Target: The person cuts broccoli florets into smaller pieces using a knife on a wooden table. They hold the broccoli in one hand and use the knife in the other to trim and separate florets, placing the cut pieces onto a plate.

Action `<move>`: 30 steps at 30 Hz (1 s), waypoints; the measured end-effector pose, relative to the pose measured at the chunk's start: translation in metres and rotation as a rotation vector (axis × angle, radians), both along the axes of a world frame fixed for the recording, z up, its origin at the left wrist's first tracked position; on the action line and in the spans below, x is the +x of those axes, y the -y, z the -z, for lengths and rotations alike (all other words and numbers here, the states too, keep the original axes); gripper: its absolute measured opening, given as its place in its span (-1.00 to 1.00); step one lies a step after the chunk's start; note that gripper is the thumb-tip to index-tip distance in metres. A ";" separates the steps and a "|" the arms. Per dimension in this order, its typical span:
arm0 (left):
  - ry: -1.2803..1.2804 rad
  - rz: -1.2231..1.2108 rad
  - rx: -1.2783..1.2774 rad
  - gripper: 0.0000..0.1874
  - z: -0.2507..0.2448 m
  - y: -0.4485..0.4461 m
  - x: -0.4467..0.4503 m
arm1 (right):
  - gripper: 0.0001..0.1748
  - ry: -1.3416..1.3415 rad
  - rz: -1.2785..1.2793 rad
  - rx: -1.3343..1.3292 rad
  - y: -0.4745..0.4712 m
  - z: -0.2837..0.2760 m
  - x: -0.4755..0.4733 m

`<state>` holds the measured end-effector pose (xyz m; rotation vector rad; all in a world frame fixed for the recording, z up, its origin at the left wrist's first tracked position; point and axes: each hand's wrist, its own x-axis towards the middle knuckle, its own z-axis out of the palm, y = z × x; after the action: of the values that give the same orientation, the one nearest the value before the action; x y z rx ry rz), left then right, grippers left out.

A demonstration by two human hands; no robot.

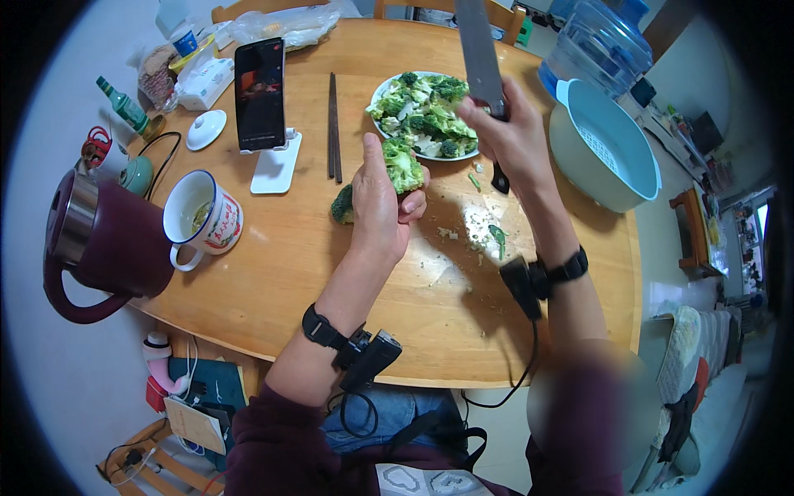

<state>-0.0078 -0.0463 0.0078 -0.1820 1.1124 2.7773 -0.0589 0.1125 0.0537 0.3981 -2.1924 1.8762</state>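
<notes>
My left hand (386,201) is closed around a green broccoli piece (402,166), held above the wooden table (298,248). Dark green florets (342,204) show on the left side of that hand. My right hand (512,133) grips the black handle of a kitchen knife (481,53), its wide blade pointing up and away from me. Behind both hands, a white plate (379,88) holds many cut broccoli florets (428,111). Small green and pale crumbs lie on the table below the knife hand.
Dark chopsticks (333,130) lie left of the plate. Further left are a phone (259,93) on a white stand, an enamel mug (205,214) and a maroon kettle (111,235). A blue-green colander basin (605,146) and a large water bottle (595,46) are at the right.
</notes>
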 end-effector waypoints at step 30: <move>-0.456 0.314 -0.405 -0.57 0.004 -0.037 0.021 | -0.74 0.392 0.029 -0.420 -0.053 0.005 0.095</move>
<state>0.0132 -0.0097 0.0037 0.5632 1.6331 2.3417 0.0358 0.1660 0.0492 -0.0869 -1.9094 2.4882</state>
